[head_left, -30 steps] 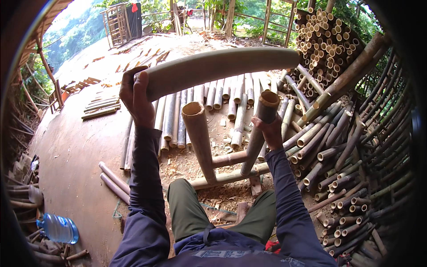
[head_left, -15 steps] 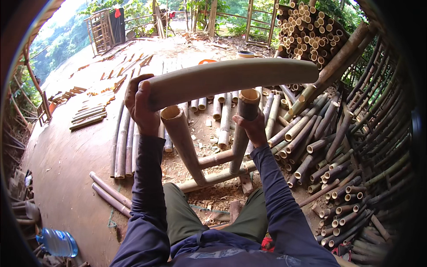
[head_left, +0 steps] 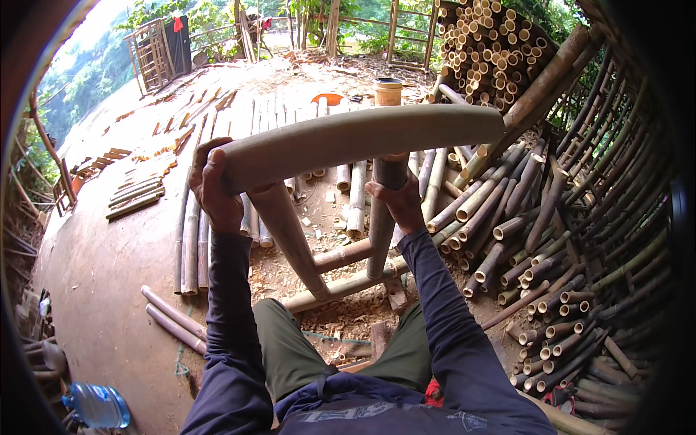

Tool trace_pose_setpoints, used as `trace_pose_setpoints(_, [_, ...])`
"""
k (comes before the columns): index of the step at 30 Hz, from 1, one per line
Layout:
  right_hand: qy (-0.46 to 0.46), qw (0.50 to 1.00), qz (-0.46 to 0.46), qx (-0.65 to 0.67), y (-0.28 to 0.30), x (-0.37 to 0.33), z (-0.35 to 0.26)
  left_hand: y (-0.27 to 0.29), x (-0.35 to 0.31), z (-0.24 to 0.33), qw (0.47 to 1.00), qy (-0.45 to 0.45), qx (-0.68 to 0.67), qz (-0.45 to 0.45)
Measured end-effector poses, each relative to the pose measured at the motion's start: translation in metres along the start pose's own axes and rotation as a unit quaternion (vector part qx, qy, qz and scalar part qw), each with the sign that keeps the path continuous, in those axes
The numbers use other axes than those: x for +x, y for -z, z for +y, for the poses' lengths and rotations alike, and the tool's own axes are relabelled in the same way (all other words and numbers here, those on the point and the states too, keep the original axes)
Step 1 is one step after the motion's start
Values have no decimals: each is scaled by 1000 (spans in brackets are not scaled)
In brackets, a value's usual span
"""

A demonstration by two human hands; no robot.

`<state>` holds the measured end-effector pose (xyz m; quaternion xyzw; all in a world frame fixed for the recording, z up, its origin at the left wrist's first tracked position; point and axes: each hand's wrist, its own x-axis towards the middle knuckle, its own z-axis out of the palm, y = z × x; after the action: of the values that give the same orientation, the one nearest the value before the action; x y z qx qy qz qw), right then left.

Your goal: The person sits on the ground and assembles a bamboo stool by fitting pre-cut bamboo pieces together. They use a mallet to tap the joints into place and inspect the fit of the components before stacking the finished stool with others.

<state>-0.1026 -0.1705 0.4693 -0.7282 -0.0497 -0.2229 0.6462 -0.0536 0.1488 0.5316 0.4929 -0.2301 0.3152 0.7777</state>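
Observation:
A thick, slightly arched grey-brown bamboo pole (head_left: 355, 138) spans sideways in front of me. My left hand (head_left: 217, 185) is wrapped round its left end. Below it rises a bamboo frame with a left post (head_left: 286, 225), a right post (head_left: 380, 235), a short crosspiece (head_left: 344, 255) and a lower rail (head_left: 341, 288). Around the upper part of the right post, just under the arched pole, my right hand (head_left: 400, 201) is closed. The pole hides both post tops, so whether it touches them I cannot tell.
Cut bamboo poles (head_left: 500, 217) lie heaped at the right, with a tall stack (head_left: 493, 54) behind. Split pieces (head_left: 138, 194) and two loose poles (head_left: 174, 319) lie at the left. A blue water bottle (head_left: 98, 406) is near left; a tan bucket (head_left: 388, 92) stands farther back.
The arched pole has come lower over the frame and now covers the post openings that showed before. My right hand stays on the right post. The whole view has shifted slightly.

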Motion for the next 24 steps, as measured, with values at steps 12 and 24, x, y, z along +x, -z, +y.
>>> trace_pose_setpoints(12, [54,981,-31,-183,41,1,16,-10,-4,3,994,-20,108,-14])
trace_pose_setpoints(24, [226,855,24,-467,32,76,-285,-13,-29,41,993,-1,122,3])
